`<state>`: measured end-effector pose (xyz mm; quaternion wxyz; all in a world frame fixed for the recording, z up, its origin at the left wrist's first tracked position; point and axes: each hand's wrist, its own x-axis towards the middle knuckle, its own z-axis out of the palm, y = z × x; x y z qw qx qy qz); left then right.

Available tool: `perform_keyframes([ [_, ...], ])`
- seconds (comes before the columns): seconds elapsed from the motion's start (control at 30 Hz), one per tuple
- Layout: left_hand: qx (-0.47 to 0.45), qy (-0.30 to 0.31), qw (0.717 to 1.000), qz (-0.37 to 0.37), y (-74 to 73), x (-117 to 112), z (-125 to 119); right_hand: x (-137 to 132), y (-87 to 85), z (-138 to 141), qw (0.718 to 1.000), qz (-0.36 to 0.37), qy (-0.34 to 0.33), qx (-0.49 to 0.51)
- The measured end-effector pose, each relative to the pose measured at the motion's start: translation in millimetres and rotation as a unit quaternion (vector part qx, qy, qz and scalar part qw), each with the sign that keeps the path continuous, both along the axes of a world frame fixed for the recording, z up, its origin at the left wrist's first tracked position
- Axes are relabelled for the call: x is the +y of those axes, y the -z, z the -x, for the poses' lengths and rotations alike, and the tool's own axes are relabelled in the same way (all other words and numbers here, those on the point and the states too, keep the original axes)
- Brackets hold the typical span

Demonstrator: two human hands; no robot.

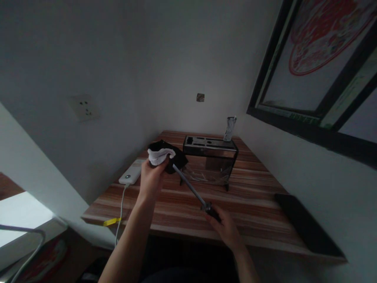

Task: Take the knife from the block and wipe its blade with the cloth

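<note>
My right hand (225,228) grips the dark handle of a long metal rod (190,188), a sharpening steel, which slants up and to the left over the wooden table (253,196). My left hand (151,177) clutches a black and white cloth (165,155) wrapped around the rod's far end. Just behind the cloth stands a knife block (209,157) with a slotted metal top and clear sides.
A white power bank (131,173) with a cable lies at the table's left edge. A flat black slab (303,222) sits at the right edge. A small silvery packet (229,128) stands behind the block. Walls close in left, back and right, with a framed picture (321,67).
</note>
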<state>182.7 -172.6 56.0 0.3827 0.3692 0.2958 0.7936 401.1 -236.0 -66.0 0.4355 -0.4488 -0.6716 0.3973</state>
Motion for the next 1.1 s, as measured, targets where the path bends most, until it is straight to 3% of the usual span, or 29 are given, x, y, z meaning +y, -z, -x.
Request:
perform_keyframes([
  [0.27, -0.049, 0.006, 0.999, -0.012, -9.3, -1.8, -4.5, 0.1, 6.2, -1.0, 1.000, 0.000, 0.024, -0.011],
  [0.43, -0.030, 0.016, 0.999, -0.010, -9.9, -2.7, -12.8, 1.5, 8.8, -4.9, 0.998, -0.005, 0.059, -0.029],
  [0.57, -0.020, 0.029, 0.999, -0.019, -8.3, -5.1, -18.9, 1.2, 4.4, -6.0, 0.999, -0.014, 0.029, -0.033],
  [0.8, 0.007, 0.002, 1.000, -0.015, 2.8, -12.6, -30.7, 0.6, 2.6, -4.6, 0.999, -0.016, 0.029, -0.027],
  [1.1, 0.067, 0.063, 0.995, 0.030, 25.3, -20.8, -52.6, 1.1, 6.5, -5.7, 0.997, -0.027, 0.066, -0.043],
])
